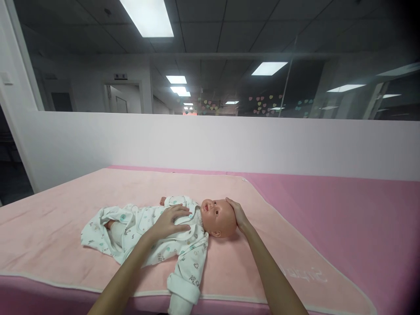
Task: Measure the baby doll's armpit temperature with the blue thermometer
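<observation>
A baby doll (218, 217) lies on its back on a light pink blanket (59, 227), head to the right. It wears a white patterned romper (138, 227) that hangs open, with one sleeve (187, 275) reaching the near edge. My left hand (170, 221) rests flat on the doll's chest, fingers spread. My right hand (238, 214) cups the top of the doll's head, fingers curved against it.
The blanket covers a pink-sheeted bed (361, 227). A low white partition wall (229, 144) runs behind the bed, with glass panes (229, 78) above it. The blanket's near edge (229, 297) lies close to me.
</observation>
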### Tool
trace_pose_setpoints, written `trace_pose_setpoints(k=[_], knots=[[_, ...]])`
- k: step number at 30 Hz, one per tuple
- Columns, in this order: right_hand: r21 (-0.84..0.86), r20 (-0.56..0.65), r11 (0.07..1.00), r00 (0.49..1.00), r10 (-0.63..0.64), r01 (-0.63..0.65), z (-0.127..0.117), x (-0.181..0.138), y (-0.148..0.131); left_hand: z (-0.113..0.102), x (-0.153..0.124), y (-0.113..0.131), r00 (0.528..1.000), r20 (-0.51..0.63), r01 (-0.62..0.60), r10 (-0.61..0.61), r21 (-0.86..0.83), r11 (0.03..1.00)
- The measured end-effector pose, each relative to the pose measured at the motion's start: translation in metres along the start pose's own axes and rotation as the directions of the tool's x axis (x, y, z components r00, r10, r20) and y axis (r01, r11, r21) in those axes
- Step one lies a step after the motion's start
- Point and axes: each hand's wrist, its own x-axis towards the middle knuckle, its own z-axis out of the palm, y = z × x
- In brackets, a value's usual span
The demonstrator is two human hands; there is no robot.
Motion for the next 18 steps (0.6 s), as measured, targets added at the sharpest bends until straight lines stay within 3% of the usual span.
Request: trace_pose_setpoints(k=[4,7,10,12,13,15,18], knots=[[-0.205,-0.090,0.965,0.979,-0.186,0.164,-0.005,0.005,-0.011,0.001,-0.001,-0.001,0.993,-0.096,0.068,-0.075,-0.076,0.995],[-0.420,-0.116,0.856,0.918,-0.380,0.301,0.006,0.002,-0.034,-0.001,0.005,-0.014,0.942,-0.256,0.153,-0.216,-0.245,0.957],[-0.618,0.138,0.611,0.833,-0.536,0.495,0.041,-0.012,-0.057,-0.003,0.010,-0.028,0.875,-0.350,0.176,-0.333,-0.411,0.894],[-0.621,0.433,0.488,0.788,-0.439,0.613,0.072,-0.021,-0.064,-0.004,0.011,-0.033,0.872,-0.347,0.157,-0.345,-0.469,0.869],[-0.617,0.518,0.479,0.780,-0.350,0.625,0.088,-0.024,-0.064,-0.004,0.011,-0.033,0.875,-0.342,0.148,-0.342,-0.485,0.862],[-0.627,0.541,0.535,0.811,-0.222,0.565,0.114,-0.026,-0.061,-0.004,0.010,-0.032,0.878,-0.337,0.135,-0.340,-0.507,0.851],[-0.622,0.487,0.601,0.849,-0.205,0.501,0.134,-0.022,-0.054,-0.005,0.009,-0.027,0.874,-0.349,0.121,-0.338,-0.518,0.847]])
